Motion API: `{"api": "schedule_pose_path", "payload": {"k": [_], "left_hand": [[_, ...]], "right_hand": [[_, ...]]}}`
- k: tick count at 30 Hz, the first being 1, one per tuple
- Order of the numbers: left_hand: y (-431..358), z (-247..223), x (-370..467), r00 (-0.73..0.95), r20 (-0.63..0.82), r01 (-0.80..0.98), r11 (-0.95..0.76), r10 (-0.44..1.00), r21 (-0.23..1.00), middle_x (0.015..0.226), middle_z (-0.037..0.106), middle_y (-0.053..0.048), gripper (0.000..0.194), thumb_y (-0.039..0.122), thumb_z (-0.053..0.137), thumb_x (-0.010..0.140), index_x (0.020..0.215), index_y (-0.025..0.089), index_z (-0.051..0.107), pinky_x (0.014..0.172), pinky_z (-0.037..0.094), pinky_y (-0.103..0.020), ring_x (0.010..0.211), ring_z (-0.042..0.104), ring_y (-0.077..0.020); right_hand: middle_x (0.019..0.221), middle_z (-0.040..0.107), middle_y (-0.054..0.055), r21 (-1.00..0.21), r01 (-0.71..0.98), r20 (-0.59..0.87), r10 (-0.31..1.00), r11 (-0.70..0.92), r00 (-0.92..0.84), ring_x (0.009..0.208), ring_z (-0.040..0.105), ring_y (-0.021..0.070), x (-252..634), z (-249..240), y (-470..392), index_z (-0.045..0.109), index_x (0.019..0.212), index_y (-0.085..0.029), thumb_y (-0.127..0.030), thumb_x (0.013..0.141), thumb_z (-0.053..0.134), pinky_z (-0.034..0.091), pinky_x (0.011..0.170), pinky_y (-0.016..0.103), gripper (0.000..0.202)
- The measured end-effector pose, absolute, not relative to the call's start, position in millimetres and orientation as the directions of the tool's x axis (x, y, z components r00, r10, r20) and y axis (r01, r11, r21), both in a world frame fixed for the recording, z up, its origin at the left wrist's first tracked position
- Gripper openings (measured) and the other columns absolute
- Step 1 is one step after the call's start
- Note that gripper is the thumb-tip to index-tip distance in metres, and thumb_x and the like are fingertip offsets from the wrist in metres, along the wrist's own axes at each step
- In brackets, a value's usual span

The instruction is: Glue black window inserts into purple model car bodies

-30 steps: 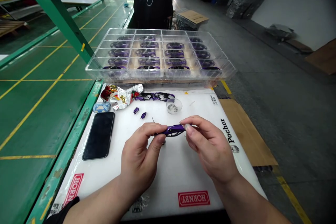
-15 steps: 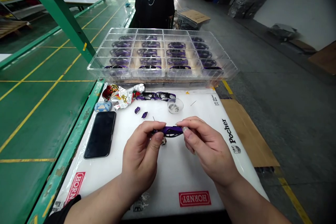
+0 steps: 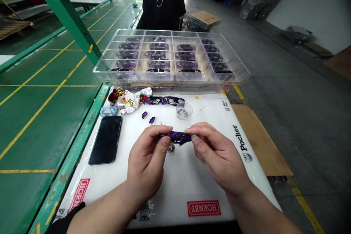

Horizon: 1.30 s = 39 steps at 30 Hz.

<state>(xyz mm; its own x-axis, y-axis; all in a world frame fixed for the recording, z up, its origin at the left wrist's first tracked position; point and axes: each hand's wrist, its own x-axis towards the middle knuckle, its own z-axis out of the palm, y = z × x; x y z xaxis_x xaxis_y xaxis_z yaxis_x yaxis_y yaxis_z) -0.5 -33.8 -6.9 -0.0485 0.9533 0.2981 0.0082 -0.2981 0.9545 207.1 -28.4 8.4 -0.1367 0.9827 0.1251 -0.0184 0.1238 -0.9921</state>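
Note:
Between both hands is a purple and black model car body (image 3: 178,137). My left hand (image 3: 149,153) pinches its left end between thumb and fingers; my right hand (image 3: 216,150) pinches its right end the same way. A small shiny metal piece (image 3: 171,148) shows just beneath it, partly hidden. Two small purple parts (image 3: 148,117) lie beyond my left hand. Farther back are more purple and black car bodies (image 3: 164,100) in a row, with a small clear cup (image 3: 184,111) of tiny silvery bits beside them. A thin pin-like piece (image 3: 203,108) lies right of the cup.
A clear compartment tray (image 3: 170,76) holding many purple car bodies spans the far edge. On the left are a phone (image 3: 105,140), a blue-and-white tin (image 3: 109,110) and a crumpled wrapper (image 3: 132,99). A green post (image 3: 65,14) rises at left; a person in black (image 3: 164,3) sits ahead.
The car body has been turned between my fingers, so its openings now face up more and a pointed purple edge shows near my right thumb. Both hands stay in nearly the same place.

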Motion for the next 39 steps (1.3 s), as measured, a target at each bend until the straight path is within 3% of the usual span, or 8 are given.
{"api": "schedule_pose_path", "payload": {"k": [8, 13, 20, 23, 29, 33, 36, 39], "left_hand": [[-34, -4, -8, 0.006, 0.456, 0.063, -0.456, 0.89, 0.888, 0.124, 0.079, -0.004, 0.034, 0.014, 0.067, 0.115, 0.14, 0.034, 0.08, 0.103, 0.057, -0.032, 0.116, 0.071, -0.0201], [-33, -4, -8, -0.015, 0.411, -0.039, -0.411, 0.911, 0.911, 0.121, 0.078, -0.008, 0.028, 0.02, 0.067, 0.116, 0.136, 0.033, 0.083, 0.1, 0.059, -0.039, 0.113, 0.072, -0.0248], [-34, -7, -6, -0.03, 0.395, -0.103, -0.396, 0.918, 0.913, 0.121, 0.077, -0.009, 0.03, 0.017, 0.068, 0.115, 0.137, 0.03, 0.082, 0.099, 0.059, -0.035, 0.115, 0.071, -0.0235], [-33, -4, -8, 0.019, 0.466, -0.054, -0.465, 0.884, 0.884, 0.123, 0.077, -0.01, 0.035, 0.01, 0.066, 0.113, 0.14, 0.028, 0.08, 0.105, 0.058, -0.037, 0.119, 0.071, -0.0236], [-28, -2, -8, 0.056, 0.614, 0.075, -0.617, 0.787, 0.783, 0.119, 0.08, -0.009, 0.044, -0.003, 0.072, 0.102, 0.137, 0.023, 0.077, 0.109, 0.061, -0.044, 0.121, 0.072, -0.0261], [-26, -2, -5, 0.057, 0.688, 0.235, -0.68, 0.723, 0.694, 0.116, 0.082, -0.008, 0.047, -0.007, 0.081, 0.095, 0.132, 0.021, 0.076, 0.108, 0.064, -0.042, 0.123, 0.074, -0.0262], [-25, 2, -3, 0.138, 0.738, 0.32, -0.735, 0.66, 0.598, 0.113, 0.085, -0.009, 0.044, -0.011, 0.081, 0.091, 0.125, 0.018, 0.076, 0.112, 0.065, -0.042, 0.121, 0.078, -0.0253], [-24, 7, -3, 0.223, 0.75, 0.353, -0.768, 0.623, 0.534, 0.111, 0.088, -0.01, 0.04, -0.013, 0.082, 0.09, 0.116, 0.016, 0.075, 0.114, 0.066, -0.043, 0.119, 0.081, -0.0253]], "right_hand": [[0.126, 0.074, 0.007, -0.957, 0.087, 0.254, 0.946, 0.276, -0.202, 0.098, 0.069, 0.0224, 213, 14, -31, 0.086, 0.134, -0.04, -0.029, 0.116, 0.073, 0.056, 0.078, 0.036, 0.024], [0.131, 0.076, 0.007, -0.967, 0.041, 0.234, 0.937, 0.253, -0.258, 0.115, 0.073, 0.0275, 215, 13, -34, 0.085, 0.136, -0.043, -0.028, 0.113, 0.078, 0.059, 0.079, 0.037, 0.028], [0.127, 0.077, 0.006, -0.958, 0.056, 0.262, 0.94, 0.28, -0.221, 0.098, 0.072, 0.0215, 214, 12, -32, 0.085, 0.136, -0.039, -0.026, 0.111, 0.08, 0.062, 0.077, 0.034, 0.029], [0.128, 0.077, 0.006, -0.956, 0.056, 0.269, 0.936, 0.288, -0.229, 0.106, 0.074, 0.0225, 214, 14, -32, 0.084, 0.136, -0.04, -0.027, 0.112, 0.079, 0.063, 0.08, 0.032, 0.028], [0.128, 0.077, 0.005, -0.996, -0.032, 0.088, 0.991, 0.085, -0.102, 0.088, 0.071, 0.0176, 212, 7, -31, 0.08, 0.142, -0.039, -0.044, 0.111, 0.083, 0.063, 0.078, 0.032, 0.031], [0.125, 0.078, 0.007, -0.989, -0.123, -0.069, 0.996, -0.076, -0.063, 0.099, 0.073, 0.022, 215, -4, -28, 0.075, 0.151, -0.035, -0.057, 0.116, 0.073, 0.063, 0.089, 0.037, 0.041], [0.128, 0.078, 0.007, -0.978, -0.181, -0.089, 0.994, -0.1, -0.068, 0.102, 0.073, 0.0225, 215, -5, -25, 0.077, 0.15, -0.034, -0.059, 0.115, 0.073, 0.064, 0.087, 0.036, 0.043], [0.127, 0.079, 0.006, -0.981, -0.183, -0.066, 0.998, -0.069, -0.023, 0.1, 0.073, 0.0211, 213, 0, -22, 0.081, 0.144, -0.033, -0.056, 0.108, 0.085, 0.065, 0.086, 0.034, 0.043]]}}
